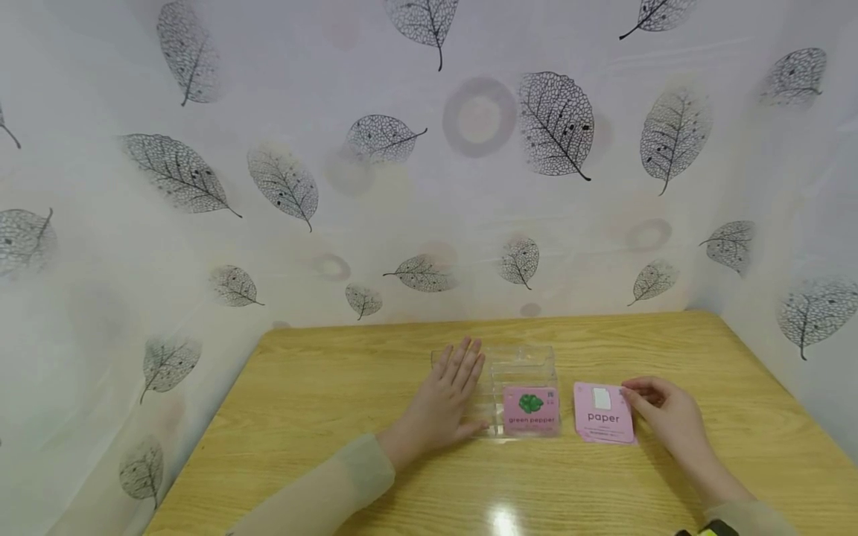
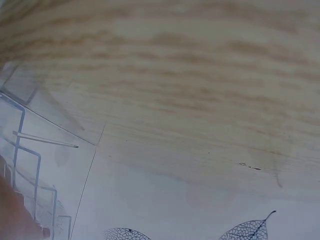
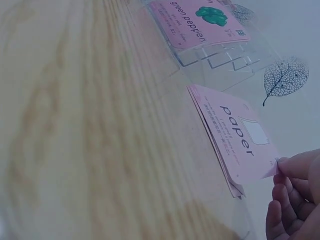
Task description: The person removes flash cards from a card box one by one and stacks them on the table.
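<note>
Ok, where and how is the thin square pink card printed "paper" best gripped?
Probably best: pinch the square pink "paper" card at its upper right corner, coming from the right, thumb and finger on opposite faces. That thin corner points away from the clear plastic tiered holder at its left, and the bare right hand grips it there.

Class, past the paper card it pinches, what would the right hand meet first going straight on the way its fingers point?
Past the paper card, the right hand would probably meet the clear holder first, though depth is hard to judge.
</note>
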Action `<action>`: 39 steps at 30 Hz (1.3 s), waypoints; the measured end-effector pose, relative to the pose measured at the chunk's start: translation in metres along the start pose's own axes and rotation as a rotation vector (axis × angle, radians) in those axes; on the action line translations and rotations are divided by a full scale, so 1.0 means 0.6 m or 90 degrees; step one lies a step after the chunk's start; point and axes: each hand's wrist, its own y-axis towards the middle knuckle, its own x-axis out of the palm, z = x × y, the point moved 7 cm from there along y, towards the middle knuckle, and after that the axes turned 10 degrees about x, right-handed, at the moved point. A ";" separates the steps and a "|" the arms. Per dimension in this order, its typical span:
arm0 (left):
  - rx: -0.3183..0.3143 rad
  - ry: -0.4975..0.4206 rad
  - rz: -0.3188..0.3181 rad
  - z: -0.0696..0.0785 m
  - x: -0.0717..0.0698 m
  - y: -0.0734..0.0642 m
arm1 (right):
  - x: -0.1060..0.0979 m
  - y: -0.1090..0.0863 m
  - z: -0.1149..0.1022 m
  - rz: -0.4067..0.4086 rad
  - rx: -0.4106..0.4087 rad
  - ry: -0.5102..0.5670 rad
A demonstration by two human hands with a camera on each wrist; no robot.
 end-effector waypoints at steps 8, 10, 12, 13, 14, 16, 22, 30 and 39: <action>0.000 -0.007 0.002 0.001 0.000 0.000 | 0.001 0.001 0.005 -0.007 0.023 -0.005; 0.000 -0.008 0.004 0.001 0.000 0.000 | 0.000 0.001 0.005 -0.005 0.023 -0.012; 0.000 -0.006 0.006 0.000 0.000 0.001 | 0.000 0.002 0.005 -0.005 0.023 -0.020; 0.000 -0.005 0.007 0.000 -0.001 0.001 | 0.001 0.002 0.005 -0.006 0.023 -0.021; 0.000 -0.005 0.006 0.000 -0.001 0.001 | 0.001 0.002 0.006 -0.007 0.023 -0.022; 0.001 -0.005 0.005 0.000 -0.001 0.001 | 0.002 0.002 0.007 -0.009 0.024 -0.024; 0.001 -0.004 -0.002 0.000 -0.001 0.001 | 0.005 0.003 0.011 -0.021 0.034 -0.026; 0.002 -0.004 0.000 0.001 -0.005 -0.001 | 0.002 0.003 0.006 0.004 0.002 -0.040; 0.002 0.000 -0.002 0.000 -0.002 0.000 | 0.002 0.004 0.006 0.015 -0.007 -0.039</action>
